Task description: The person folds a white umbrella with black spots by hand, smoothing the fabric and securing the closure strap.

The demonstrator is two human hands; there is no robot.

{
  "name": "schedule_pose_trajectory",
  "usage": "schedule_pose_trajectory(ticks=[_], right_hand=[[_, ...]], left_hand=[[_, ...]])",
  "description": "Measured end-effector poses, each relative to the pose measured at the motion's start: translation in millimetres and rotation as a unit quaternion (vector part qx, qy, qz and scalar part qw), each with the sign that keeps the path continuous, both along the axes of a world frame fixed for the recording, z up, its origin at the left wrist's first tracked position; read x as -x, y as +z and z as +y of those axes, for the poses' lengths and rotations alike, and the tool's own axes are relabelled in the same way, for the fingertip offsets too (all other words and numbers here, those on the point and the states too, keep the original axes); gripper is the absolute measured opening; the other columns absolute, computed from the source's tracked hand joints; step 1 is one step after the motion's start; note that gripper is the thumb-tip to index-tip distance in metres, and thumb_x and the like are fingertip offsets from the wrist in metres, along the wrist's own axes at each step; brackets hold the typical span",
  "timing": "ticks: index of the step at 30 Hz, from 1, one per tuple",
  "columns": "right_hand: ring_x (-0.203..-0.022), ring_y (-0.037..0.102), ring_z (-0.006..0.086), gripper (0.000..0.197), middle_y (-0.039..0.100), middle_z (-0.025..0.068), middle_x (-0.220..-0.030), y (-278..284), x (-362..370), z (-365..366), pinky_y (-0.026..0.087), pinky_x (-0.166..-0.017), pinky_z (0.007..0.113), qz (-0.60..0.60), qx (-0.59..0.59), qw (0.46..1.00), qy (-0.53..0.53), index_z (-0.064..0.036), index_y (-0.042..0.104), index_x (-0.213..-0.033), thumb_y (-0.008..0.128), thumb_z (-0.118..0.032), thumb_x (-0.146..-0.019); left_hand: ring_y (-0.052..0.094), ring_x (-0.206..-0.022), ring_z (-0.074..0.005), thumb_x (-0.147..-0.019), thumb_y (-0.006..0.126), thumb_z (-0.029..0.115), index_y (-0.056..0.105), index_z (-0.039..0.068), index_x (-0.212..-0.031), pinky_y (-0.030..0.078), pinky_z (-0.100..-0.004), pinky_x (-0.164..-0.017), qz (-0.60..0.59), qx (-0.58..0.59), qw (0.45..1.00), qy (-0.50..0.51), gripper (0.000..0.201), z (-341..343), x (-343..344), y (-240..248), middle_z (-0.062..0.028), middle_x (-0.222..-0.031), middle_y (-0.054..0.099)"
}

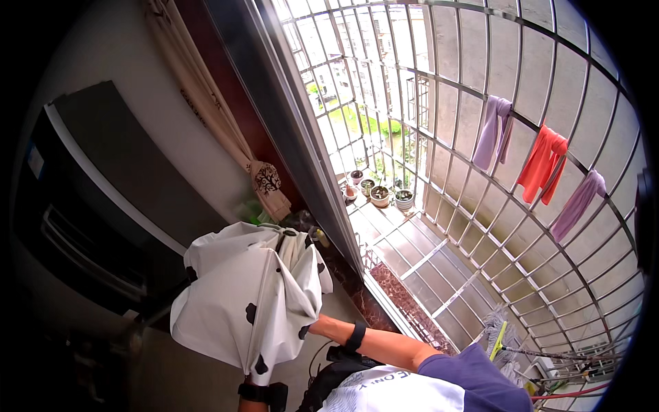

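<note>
A white umbrella (237,292) with dark patches is in front of me, its canopy half spread and loosely folded, with creases along the ribs. Its dark tip (290,232) points away from me. My right forearm (391,349), with a black wristband, reaches in from the lower right and passes behind the canopy's near right edge. From the bottom, my left forearm (252,405), also with a black band, goes up under the near edge. The fabric hides the fingers of both hands, and the handle too.
A dark refrigerator (103,199) stands on the left, beside a tied beige curtain (268,185). A sliding door frame (309,151) runs beyond the umbrella. Outside it are metal bars, potted plants (379,197), hanging cloths (544,165) and mops (495,336).
</note>
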State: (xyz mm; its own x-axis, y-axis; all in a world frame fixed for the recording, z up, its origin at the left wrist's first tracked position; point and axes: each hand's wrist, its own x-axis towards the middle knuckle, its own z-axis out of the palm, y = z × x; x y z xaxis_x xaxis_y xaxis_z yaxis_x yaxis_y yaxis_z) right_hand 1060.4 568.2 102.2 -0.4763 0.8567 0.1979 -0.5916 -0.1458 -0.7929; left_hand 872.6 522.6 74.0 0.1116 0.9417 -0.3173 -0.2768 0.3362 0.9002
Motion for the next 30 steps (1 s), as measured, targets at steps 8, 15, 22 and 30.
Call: schedule_pose_trajectory(ticks=[8,15,22,30], right_hand=[[-0.086,0.049,0.0151,0.060,0.048,0.0107,-0.100,12,0,-4,0.042,-0.071,0.028,-0.134,-0.102,0.984,-0.062,-0.0015,0.035,-0.112,0.061,-0.028,-0.064],[-0.052,0.054,0.0151,0.044,0.053,0.0125,-0.081,25,-4,7,0.045,-0.049,0.026,-0.107,-0.031,0.972,0.207,0.0042,0.040,-0.099,0.051,-0.027,-0.069],[-0.076,0.051,0.0170,0.042,0.052,0.0095,-0.085,-6,-12,20,0.043,-0.061,0.028,-0.231,0.055,0.967,0.095,0.0015,0.050,-0.094,0.040,-0.037,-0.079],[-0.082,0.051,0.0289,0.033,0.048,0.0167,-0.099,23,-6,-17,0.042,-0.069,0.033,-0.303,-0.278,0.908,-0.086,0.0024,0.044,-0.101,0.050,-0.007,-0.070]], left_hand=[[0.047,-0.072,-0.0203,-0.070,0.054,0.024,0.041,0.004,-0.097,0.036,-0.0344,-0.065,-0.157,-0.014,0.970,-0.184,0.035,-4,0,10,-0.0073,-0.080,0.048],[0.045,-0.077,-0.0202,-0.070,0.054,0.027,0.039,0.005,-0.100,0.034,-0.0346,-0.071,-0.206,-0.059,0.933,-0.289,0.040,3,-1,12,-0.0065,-0.083,0.047],[0.041,-0.066,-0.0151,-0.069,0.055,0.018,0.042,0.006,-0.093,0.035,-0.0306,-0.064,-0.212,0.042,0.968,-0.127,0.030,3,7,12,-0.0031,-0.072,0.040],[0.046,-0.064,-0.0190,-0.072,0.048,0.017,0.045,-0.001,-0.083,0.039,-0.0309,-0.062,-0.143,0.105,0.984,-0.013,0.022,0,-18,24,-0.0086,-0.067,0.046]])
